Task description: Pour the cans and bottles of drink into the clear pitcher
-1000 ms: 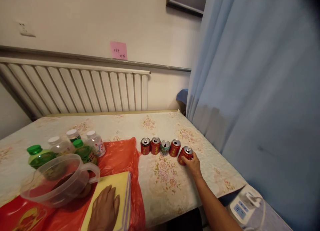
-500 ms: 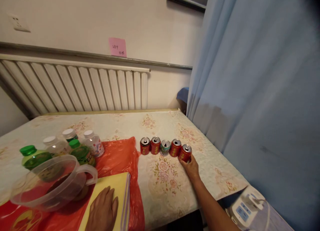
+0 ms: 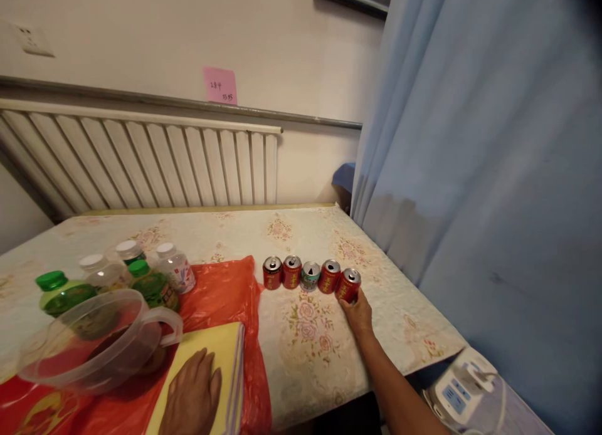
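Right of centre, just below the middle of the frame, we see the right hand point(image 3: 358, 313) closed round the lower part of the rightmost red can point(image 3: 349, 284), thumb at its front and fingers along its right side; how firmly they press we cannot tell. This can ends a row of five on the flowered tablecloth point(image 3: 338, 366), beside the neighbouring red can point(image 3: 330, 277); whether the two touch is unclear. Next to that stands the short green-and-white can point(image 3: 310, 276), with two more cans further left. At lower centre-left, we note the left hand point(image 3: 192, 391) lying flat on the folded yellow cloth point(image 3: 226, 341), gripping nothing. We judge a low hold to be sound, since it steadies the base and leaves the top in view. Pressure should be light, for a thin wall may dent. We would part thumb and fingers evenly, with the base flat on the cloth, lest a trailing fingertip tip the can against its neighbour.
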### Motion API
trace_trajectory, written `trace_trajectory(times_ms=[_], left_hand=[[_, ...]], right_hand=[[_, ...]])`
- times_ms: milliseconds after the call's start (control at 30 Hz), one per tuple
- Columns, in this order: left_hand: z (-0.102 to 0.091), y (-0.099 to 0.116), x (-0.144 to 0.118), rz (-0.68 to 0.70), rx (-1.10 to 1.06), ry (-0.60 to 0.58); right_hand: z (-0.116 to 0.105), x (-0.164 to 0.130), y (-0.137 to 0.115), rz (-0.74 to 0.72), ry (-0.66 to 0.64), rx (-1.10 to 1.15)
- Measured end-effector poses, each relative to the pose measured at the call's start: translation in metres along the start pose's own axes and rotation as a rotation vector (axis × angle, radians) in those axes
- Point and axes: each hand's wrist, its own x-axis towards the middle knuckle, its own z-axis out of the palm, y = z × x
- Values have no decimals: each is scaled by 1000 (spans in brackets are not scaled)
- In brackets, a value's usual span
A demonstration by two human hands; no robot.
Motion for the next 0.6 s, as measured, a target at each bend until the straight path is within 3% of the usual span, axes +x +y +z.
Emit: trace_trajectory(times_ms=[600], left_hand=[[-1,1,1,-9,-15,9]], right_hand=[[0,0,2,-18,-5,16]])
